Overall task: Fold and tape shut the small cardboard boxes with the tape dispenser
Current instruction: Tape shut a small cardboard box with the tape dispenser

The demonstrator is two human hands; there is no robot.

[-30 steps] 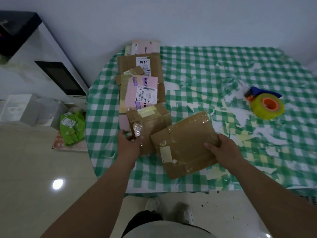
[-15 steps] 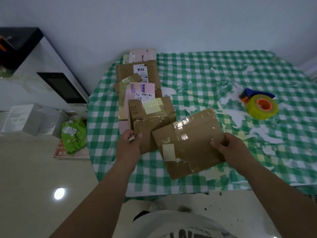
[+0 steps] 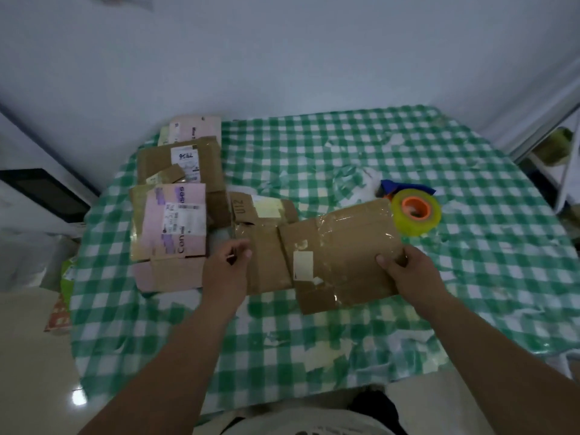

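A flat brown cardboard box point(image 3: 339, 255) with glossy tape strips and a pale sticker lies in the middle of the checked table point(image 3: 314, 334). My right hand point(image 3: 411, 274) grips its near right corner, thumb on top. Partly under its left side lies a smaller brown box marked U12 point(image 3: 266, 233). My left hand point(image 3: 227, 268) pinches that box's left edge with curled fingers; the contact is blurred. The tape dispenser point(image 3: 416, 211), a yellow-green roll with an orange core and a blue handle, rests just behind the flat box's far right corner.
A stack of other boxes lines the table's left side: a pink-labelled one point(image 3: 172, 224), a brown one with a white label point(image 3: 185, 161), a pink one at the back point(image 3: 193, 130). A white cabinet point(image 3: 37, 196) stands left, a metal rack point(image 3: 561, 158) right.
Both boxes have slid away from me and to the right, so the flat one now reaches the tape dispenser. Both hands kept their hold and moved with them.
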